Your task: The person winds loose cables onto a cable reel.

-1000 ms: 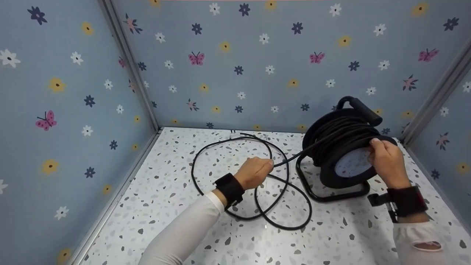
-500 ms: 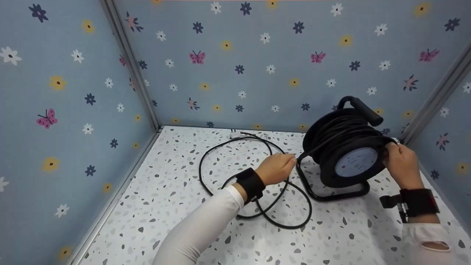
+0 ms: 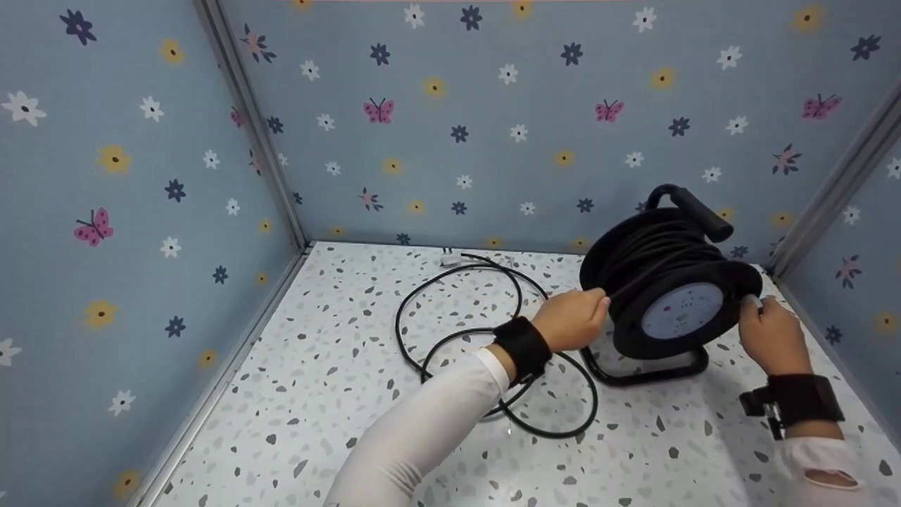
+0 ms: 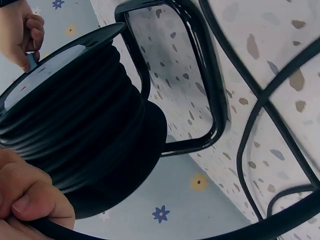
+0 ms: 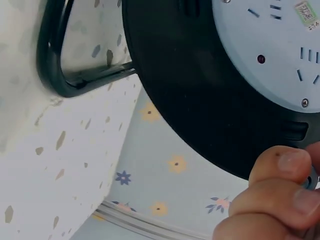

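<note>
A black cable reel (image 3: 669, 271) with a pale socket face (image 3: 681, 310) stands in its tube frame (image 3: 647, 373) at the back right of the table. My left hand (image 3: 595, 306) grips the black cable (image 3: 457, 331) right beside the drum; in the left wrist view its fingers (image 4: 30, 200) curl round the cable (image 4: 280, 222). My right hand (image 3: 753, 306) pinches a small pale knob on the reel's right rim, also seen as a knob (image 4: 31, 60) in the left wrist view. The right wrist view has my fingertips (image 5: 275, 192) against the black flange (image 5: 200, 115).
Loose cable loops lie on the speckled table (image 3: 317, 394) left of the reel, ending in a white plug (image 3: 450, 259) by the back wall. Flowered blue walls (image 3: 493, 127) close in the left, back and right sides. The reel's carry handle (image 3: 697, 208) sticks up.
My left hand slid right along the cable up to the drum. My right hand went from the top of the reel's rim down its right side, and the loose loops drew rightward.
</note>
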Motion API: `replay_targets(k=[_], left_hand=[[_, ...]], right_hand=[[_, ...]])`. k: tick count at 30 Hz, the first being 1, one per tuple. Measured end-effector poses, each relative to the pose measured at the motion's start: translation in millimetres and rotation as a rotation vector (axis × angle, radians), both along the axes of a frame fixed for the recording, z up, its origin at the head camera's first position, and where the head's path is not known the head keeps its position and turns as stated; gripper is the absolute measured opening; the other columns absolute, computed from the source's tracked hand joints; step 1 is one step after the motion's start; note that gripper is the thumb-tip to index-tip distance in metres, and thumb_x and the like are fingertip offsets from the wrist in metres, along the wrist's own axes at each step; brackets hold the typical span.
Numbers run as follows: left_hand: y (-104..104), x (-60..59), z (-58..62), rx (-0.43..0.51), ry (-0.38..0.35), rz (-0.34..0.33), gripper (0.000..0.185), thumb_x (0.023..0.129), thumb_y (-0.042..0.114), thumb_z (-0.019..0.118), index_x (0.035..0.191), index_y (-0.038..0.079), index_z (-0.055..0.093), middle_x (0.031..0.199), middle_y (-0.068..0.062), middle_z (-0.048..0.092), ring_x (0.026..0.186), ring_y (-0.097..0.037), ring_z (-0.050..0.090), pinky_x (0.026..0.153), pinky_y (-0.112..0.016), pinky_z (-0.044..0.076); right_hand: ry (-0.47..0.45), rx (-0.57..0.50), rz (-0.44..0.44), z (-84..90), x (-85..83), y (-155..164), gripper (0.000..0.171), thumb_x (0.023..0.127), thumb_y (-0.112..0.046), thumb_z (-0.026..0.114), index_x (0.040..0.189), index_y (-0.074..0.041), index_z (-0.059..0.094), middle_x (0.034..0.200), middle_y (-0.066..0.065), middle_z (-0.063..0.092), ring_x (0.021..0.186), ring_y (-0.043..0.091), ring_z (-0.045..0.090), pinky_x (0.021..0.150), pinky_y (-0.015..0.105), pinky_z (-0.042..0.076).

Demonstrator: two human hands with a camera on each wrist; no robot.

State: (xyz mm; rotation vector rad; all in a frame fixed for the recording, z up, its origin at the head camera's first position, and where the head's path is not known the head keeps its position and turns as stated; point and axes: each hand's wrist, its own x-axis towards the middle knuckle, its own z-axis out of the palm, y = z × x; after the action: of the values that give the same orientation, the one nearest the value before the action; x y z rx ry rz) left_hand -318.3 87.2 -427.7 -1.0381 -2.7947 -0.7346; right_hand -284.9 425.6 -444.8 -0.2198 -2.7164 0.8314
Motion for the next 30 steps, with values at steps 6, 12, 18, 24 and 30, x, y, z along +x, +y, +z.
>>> replay_targets(k=[6, 12, 18, 24, 30], left_hand=[[6, -1.7, 1.9, 0.052, -0.038, -0.016, 0.034, 0.119, 0.03, 0.03, 0.094, 0.016, 0.048, 0.076, 0.004, 0.043, 0.073, -0.017, 0.055, 0.07, -0.031, 0.046], [-9, -12.5, -3.3, 0.239, -0.19, -0.092, 0.034, 0.12, 0.034, 0.032, 0.106, 0.013, 0.055, 0.081, 0.003, 0.049, 0.073, -0.015, 0.053, 0.071, -0.026, 0.043], [-38, -26.4, -22.4, 0.312, -0.325, -0.065, 0.052, 0.119, 0.044, 0.028, 0.123, 0.008, 0.065, 0.098, -0.002, 0.06, 0.091, -0.017, 0.059, 0.089, -0.032, 0.049], [-75, -26.4, -48.5, 0.039, -0.339, -0.019, 0.07, 0.115, 0.061, 0.03, 0.124, 0.004, 0.07, 0.106, -0.012, 0.067, 0.094, -0.025, 0.064, 0.091, -0.039, 0.054], [-106, -19.1, -69.9, -0.372, -0.235, -0.078, 0.056, 0.094, 0.071, 0.07, 0.096, 0.014, 0.072, 0.102, -0.001, 0.065, 0.087, -0.016, 0.059, 0.076, -0.031, 0.051]], right_hand=[[-0.077, -0.018, 0.031, -2.6, -0.6, 4, 0.07, 0.115, -0.034, 0.021, 0.137, 0.027, 0.046, 0.132, 0.055, 0.05, 0.12, 0.073, 0.051, 0.098, 0.078, 0.042], [-0.088, -0.009, 0.021, -4.4, -0.7, 5, 0.071, 0.116, -0.035, 0.02, 0.137, 0.028, 0.045, 0.127, 0.055, 0.052, 0.114, 0.072, 0.053, 0.096, 0.076, 0.044], [-0.058, 0.02, 0.008, -7.8, -1.7, 2, 0.047, 0.115, -0.034, 0.022, 0.089, -0.002, 0.046, 0.074, 0.013, 0.045, 0.069, 0.035, 0.049, 0.068, 0.046, 0.037], [-0.078, -0.026, 0.024, -8.7, 1.5, 2, 0.066, 0.116, -0.034, 0.022, 0.128, 0.024, 0.05, 0.109, 0.045, 0.057, 0.099, 0.062, 0.058, 0.086, 0.069, 0.046], [-0.058, -0.034, 0.01, -8.0, 0.2, 3, 0.061, 0.115, -0.033, 0.023, 0.121, 0.02, 0.053, 0.107, 0.042, 0.057, 0.097, 0.06, 0.058, 0.084, 0.07, 0.044]])
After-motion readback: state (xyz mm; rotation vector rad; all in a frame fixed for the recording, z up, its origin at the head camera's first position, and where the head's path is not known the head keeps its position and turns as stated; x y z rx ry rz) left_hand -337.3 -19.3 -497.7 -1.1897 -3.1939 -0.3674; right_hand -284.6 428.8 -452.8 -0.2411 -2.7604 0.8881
